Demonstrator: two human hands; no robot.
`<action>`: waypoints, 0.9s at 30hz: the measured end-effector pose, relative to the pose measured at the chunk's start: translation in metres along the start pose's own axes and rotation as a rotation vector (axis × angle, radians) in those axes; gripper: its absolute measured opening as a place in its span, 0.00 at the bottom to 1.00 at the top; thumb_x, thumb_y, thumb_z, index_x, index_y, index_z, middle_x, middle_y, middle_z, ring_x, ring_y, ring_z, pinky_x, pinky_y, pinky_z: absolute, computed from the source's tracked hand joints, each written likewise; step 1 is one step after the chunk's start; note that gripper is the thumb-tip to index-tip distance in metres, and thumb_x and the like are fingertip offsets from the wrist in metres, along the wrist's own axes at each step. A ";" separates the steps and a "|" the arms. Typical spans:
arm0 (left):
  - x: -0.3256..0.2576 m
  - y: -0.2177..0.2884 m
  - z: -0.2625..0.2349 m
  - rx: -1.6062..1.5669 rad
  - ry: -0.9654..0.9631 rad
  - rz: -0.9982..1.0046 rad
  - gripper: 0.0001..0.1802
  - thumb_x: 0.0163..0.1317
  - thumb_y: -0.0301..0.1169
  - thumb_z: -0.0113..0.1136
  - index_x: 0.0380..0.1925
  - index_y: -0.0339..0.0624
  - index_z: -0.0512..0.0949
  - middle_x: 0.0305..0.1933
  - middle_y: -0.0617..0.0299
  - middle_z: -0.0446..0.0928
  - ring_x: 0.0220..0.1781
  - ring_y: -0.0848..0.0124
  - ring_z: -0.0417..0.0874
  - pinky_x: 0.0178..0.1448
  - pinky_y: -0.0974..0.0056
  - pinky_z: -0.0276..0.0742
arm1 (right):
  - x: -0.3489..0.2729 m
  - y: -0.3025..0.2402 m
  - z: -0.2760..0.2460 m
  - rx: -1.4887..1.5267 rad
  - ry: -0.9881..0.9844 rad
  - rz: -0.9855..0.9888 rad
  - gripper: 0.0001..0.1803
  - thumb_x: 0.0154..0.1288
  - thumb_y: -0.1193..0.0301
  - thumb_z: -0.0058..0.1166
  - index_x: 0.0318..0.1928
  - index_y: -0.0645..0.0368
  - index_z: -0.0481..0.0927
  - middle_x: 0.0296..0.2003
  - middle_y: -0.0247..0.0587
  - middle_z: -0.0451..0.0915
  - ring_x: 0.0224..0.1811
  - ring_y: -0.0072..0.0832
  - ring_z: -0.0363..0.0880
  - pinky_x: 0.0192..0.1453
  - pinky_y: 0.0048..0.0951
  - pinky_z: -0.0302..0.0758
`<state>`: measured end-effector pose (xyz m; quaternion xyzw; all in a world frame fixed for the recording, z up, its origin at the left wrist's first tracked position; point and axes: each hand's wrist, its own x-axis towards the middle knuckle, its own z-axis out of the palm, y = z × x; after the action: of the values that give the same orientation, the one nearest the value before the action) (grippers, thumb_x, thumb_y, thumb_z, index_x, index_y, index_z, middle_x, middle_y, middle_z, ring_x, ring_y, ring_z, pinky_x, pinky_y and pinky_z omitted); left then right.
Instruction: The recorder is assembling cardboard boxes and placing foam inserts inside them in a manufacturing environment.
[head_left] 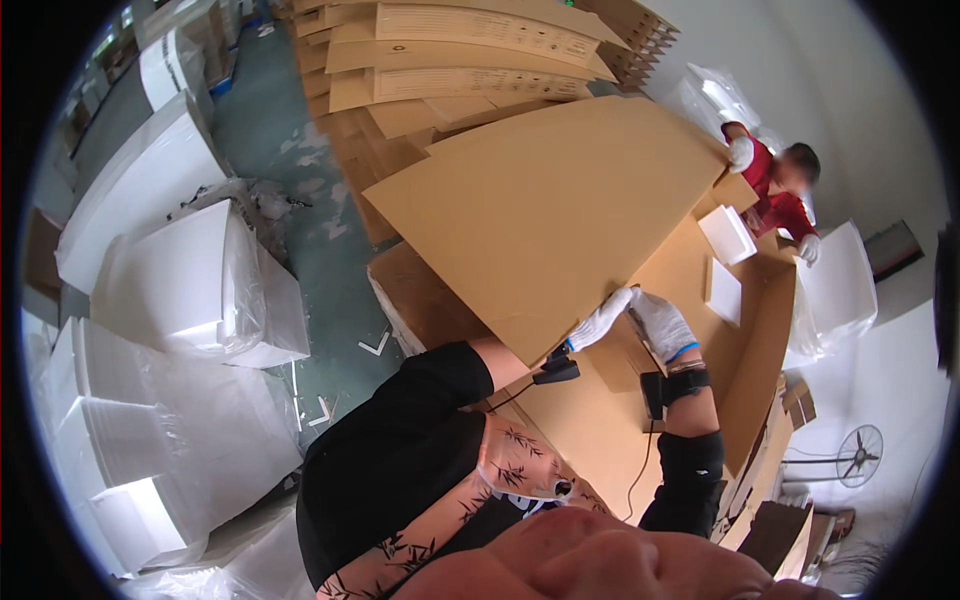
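Note:
A large brown cardboard panel (560,190) slants across the middle, over a long open cardboard box (765,350). My left hand (600,318), in a white knit glove with a blue cuff, grips the panel's near right edge. Beside it my right hand (662,322), gloved alike, has its fingers closed at the same edge, fingertips close to the left ones. Some of the fingers on both hands are hidden. Two white foam blocks, one (728,235) farther and one (724,292) nearer, stand inside the box on its right side.
A co-worker in red (770,185) with white gloves stands at the far end, one hand at the panel. Flat cardboard stacks (460,60) lie beyond. Wrapped white foam stacks (180,280) line the left, past a green floor (330,270) with scraps. A fan (858,455) stands right.

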<state>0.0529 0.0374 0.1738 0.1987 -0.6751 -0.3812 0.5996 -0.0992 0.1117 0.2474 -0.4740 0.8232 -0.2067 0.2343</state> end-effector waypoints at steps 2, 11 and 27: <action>-0.004 -0.018 0.021 -0.217 -0.093 -0.167 0.17 0.67 0.42 0.65 0.48 0.42 0.83 0.45 0.61 0.85 0.45 0.65 0.85 0.52 0.61 0.79 | 0.016 0.017 -0.008 -0.067 -0.051 -0.125 0.27 0.74 0.50 0.47 0.51 0.63 0.81 0.38 0.50 0.85 0.39 0.40 0.79 0.48 0.35 0.76; -0.026 -0.042 0.046 0.046 -0.101 -0.211 0.16 0.64 0.42 0.62 0.44 0.43 0.82 0.44 0.61 0.83 0.45 0.64 0.82 0.53 0.56 0.77 | 0.012 0.014 -0.012 0.457 -0.034 0.237 0.29 0.69 0.49 0.56 0.56 0.62 0.81 0.34 0.35 0.82 0.30 0.24 0.78 0.32 0.25 0.74; -0.005 -0.025 0.020 0.296 0.107 0.162 0.09 0.61 0.38 0.62 0.32 0.45 0.81 0.30 0.64 0.80 0.33 0.66 0.78 0.40 0.58 0.76 | -0.199 0.180 -0.146 -0.627 -0.019 0.096 0.10 0.56 0.76 0.53 0.35 0.57 0.87 0.33 0.48 0.86 0.41 0.41 0.86 0.50 0.36 0.80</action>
<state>0.0302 0.0302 0.1518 0.2498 -0.7048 -0.2167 0.6276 -0.2195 0.3872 0.3020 -0.4857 0.8660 0.0728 0.0937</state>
